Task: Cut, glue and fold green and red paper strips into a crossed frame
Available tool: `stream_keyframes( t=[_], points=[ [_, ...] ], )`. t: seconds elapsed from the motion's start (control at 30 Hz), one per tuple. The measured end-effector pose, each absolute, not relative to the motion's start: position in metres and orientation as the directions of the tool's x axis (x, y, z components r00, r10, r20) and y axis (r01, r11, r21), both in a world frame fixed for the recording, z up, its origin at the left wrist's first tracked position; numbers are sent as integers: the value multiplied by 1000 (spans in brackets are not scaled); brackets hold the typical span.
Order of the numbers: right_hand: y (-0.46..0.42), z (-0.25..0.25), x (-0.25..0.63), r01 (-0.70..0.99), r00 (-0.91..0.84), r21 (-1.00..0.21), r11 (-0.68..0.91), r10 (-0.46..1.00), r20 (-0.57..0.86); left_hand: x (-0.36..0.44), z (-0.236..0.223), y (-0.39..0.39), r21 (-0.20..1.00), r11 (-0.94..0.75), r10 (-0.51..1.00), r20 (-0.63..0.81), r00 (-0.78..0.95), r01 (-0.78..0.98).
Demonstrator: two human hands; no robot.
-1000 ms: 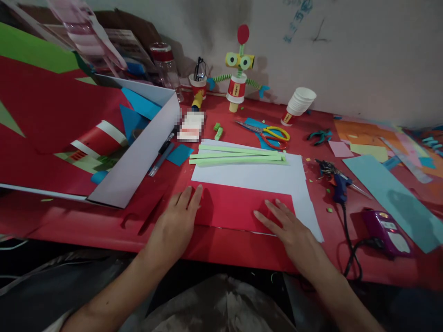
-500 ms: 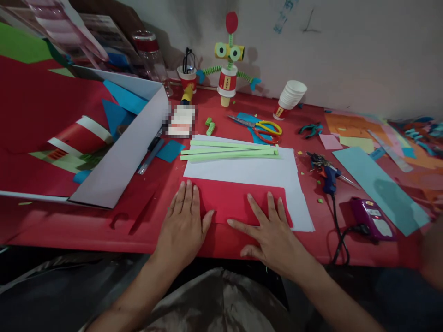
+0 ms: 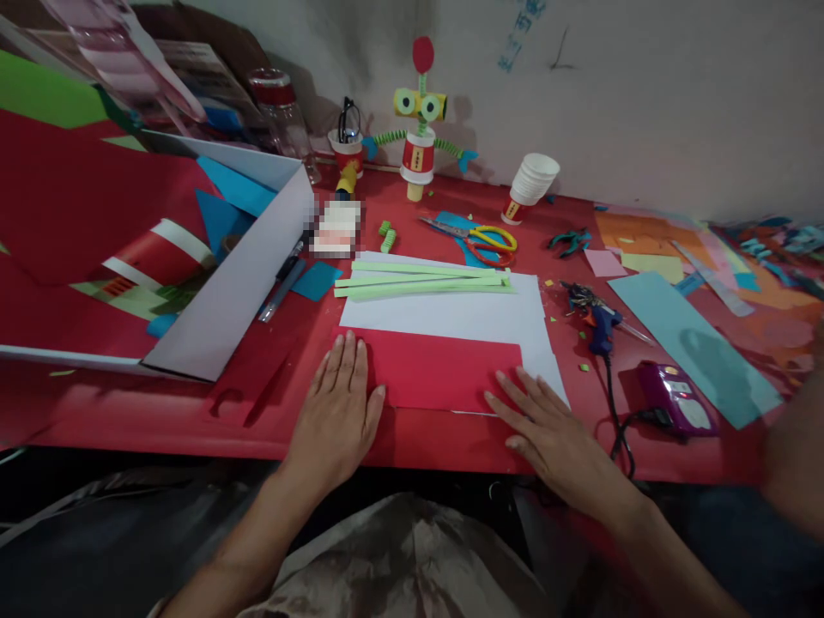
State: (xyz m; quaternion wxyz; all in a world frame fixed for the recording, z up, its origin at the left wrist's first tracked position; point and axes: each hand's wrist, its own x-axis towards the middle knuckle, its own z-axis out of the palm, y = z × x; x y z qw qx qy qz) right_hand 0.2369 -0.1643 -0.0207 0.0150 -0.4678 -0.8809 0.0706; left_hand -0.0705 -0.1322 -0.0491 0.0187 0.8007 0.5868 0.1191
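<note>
A red sheet of paper [image 3: 431, 369] lies flat over the front part of some white paper [image 3: 444, 314]. My left hand [image 3: 335, 403] rests flat on its left end, fingers stretched away from me and thumb apart. At the right end, my right hand [image 3: 554, 429] lies with fingers spread, fingertips on or beside the red sheet's edge; it holds nothing. Several light green paper strips [image 3: 425, 281] lie across the back of the white paper. Behind them are scissors [image 3: 480, 236] with yellow and red handles, on a blue paper piece.
On the left stands a white-walled box [image 3: 245, 266] with paper pieces and a cup. A paper-cup figure [image 3: 418, 154] and stacked cups [image 3: 533, 182] stand along the wall. To the right lie a glue gun [image 3: 603, 328], its cord, a purple device [image 3: 675, 399] and pliers [image 3: 570, 243].
My right hand has slid right, from the red sheet's surface to its right end. My left hand stays on the left end. The view has shifted slightly.
</note>
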Motion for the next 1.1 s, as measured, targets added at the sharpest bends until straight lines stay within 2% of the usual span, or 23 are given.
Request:
stream_keyframes(
  t=[0.1,0.2,0.27,0.3,0.43,0.5,0.6,0.7,0.77,0.83,0.9,0.93,0.97,1.03,1.07,1.1],
  points=[
    [-174,-17,256,888,-454,-54,456,890,52,-71,-50,-132,156,-307,947,146,285,939],
    [-180,-11,254,961,-274,28,276,930,246,-69,-47,-131,131,-294,950,145,275,947],
    [-181,-8,237,975,-211,9,222,910,358,-68,-39,-130,98,-288,951,142,274,952],
    [-181,-7,225,969,-223,-16,247,898,379,-67,-34,-128,77,-292,951,132,281,953],
    [-179,-14,178,901,-409,-86,426,898,161,-60,-7,-107,-6,-368,928,53,368,930],
    [-177,-20,165,899,-418,-102,425,904,85,-55,4,-91,-17,-454,891,10,454,891],
    [-176,-24,160,905,-406,-112,410,912,55,-48,14,-69,30,-536,839,-97,536,844],
    [-175,-25,163,898,-413,-142,417,909,59,-47,20,-56,147,-549,818,-106,565,823],
    [-176,-23,164,885,-402,-210,415,910,103,-50,22,-51,212,-545,813,-105,573,811],
    [-177,-19,166,854,-322,-351,383,920,221,-56,24,-46,239,-523,821,-119,559,818],
    [-174,-12,166,781,-130,-546,302,935,331,-64,27,-40,288,-467,855,-95,510,836],
    [-171,-8,165,714,-16,-657,241,944,329,-67,29,-37,342,-430,877,-63,477,836],
    [-166,-4,162,618,79,-767,174,957,280,-70,30,-36,494,-348,912,-20,410,797],
    [-151,2,154,349,138,-937,23,988,75,-71,33,-35,825,-124,951,-59,303,551],
    [-141,4,147,207,92,-977,-48,995,-30,-69,33,-35,922,-6,954,-110,278,386],
    [-130,5,140,85,14,-990,-111,994,-110,-66,33,-35,968,66,956,-131,263,242]
  ],
)
